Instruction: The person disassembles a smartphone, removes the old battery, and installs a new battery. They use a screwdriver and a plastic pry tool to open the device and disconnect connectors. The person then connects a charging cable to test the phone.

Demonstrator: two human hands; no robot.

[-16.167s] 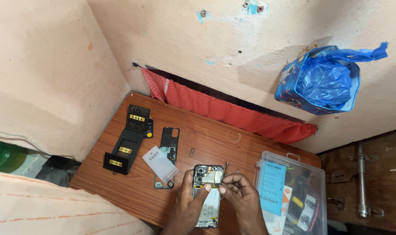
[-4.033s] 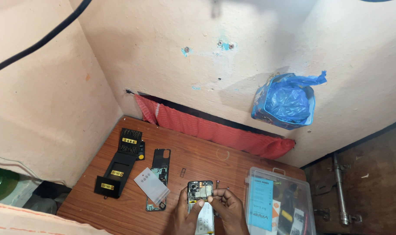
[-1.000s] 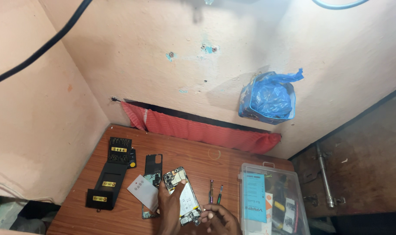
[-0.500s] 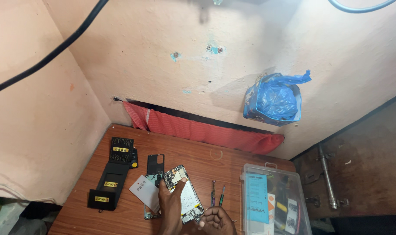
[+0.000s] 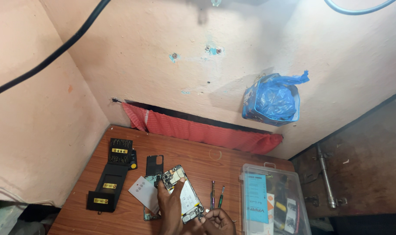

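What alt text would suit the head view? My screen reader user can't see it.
Two bare hands, left hand and right hand, hold an opened phone on a wooden table. Two screwdrivers lie to its right, a clear plastic box farther right, a black bit case to the left.

Evenly and fairly brightly lit from above, warm peach cast throughout. Soft shadow thrown toward 8 o'clock of the blue bag (image 5: pixel 274 99) on the wall (image 5: pixel 206 65). No harsh glare. Mild wide-angle bending toward the edges. Slightly soft overall, hands at 6 o'clock cropped and dim.
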